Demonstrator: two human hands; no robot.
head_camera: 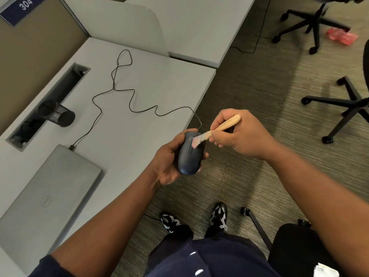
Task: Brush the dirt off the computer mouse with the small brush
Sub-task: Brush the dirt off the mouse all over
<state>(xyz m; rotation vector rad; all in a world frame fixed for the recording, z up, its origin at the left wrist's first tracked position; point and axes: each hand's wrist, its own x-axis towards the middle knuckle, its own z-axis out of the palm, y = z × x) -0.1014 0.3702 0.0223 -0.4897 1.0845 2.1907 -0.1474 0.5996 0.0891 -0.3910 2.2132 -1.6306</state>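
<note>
- Left hand: curled round the dark computer mouse, cradling it from below and from the left, thumb along the left flank; held in the air just off the desk's right edge, clear of the surface.
- Right hand: pinching the pale wooden handle of the small brush, fingers folded round it; bristles touching the front top of the mouse, beside the wheel slot.
- Mouse cable: black, running from the front of the mouse in loose loops across the desk's middle to a plug at the far corner of the laptop.
- Laptop: grey, closed, flat at the desk's near left edge.
- Mesh pen cup: black, lying on its side by the cable slot near the left edge.
- Office chair bases: on the carpet, well apart from the desk.
</note>
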